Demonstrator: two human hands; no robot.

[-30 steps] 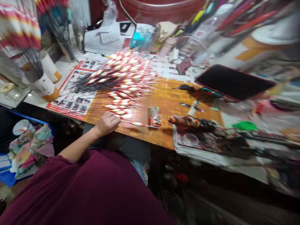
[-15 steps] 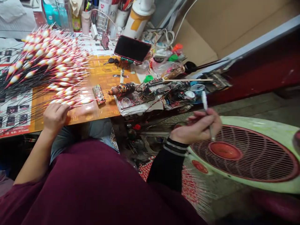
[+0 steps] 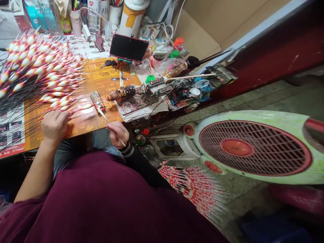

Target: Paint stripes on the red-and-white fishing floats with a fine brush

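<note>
My left hand (image 3: 54,125) is closed at the table's front edge, beside the nearest of the red, yellow and white floats (image 3: 57,77); whatever its fingers grip is hidden. My right hand (image 3: 118,134) is closed around a thin brush (image 3: 103,115), its white tip pointing up and left. The tip lies close to a small paint-stained block (image 3: 97,101). A single float (image 3: 84,106) extends from near my left hand to that block. The other floats lie piled at the left of the table, their black stems toward the left.
A phone (image 3: 129,48) leans behind a paint-crusted tool (image 3: 124,92) on a white sheet. Bottles and a large white container (image 3: 133,17) line the back. A green fan (image 3: 238,147) stands at the right, with more red floats (image 3: 199,189) below it.
My right hand has swung left with the brush, from above the fan to the table's front edge. My left hand stays by the floats. The view has shifted slightly.
</note>
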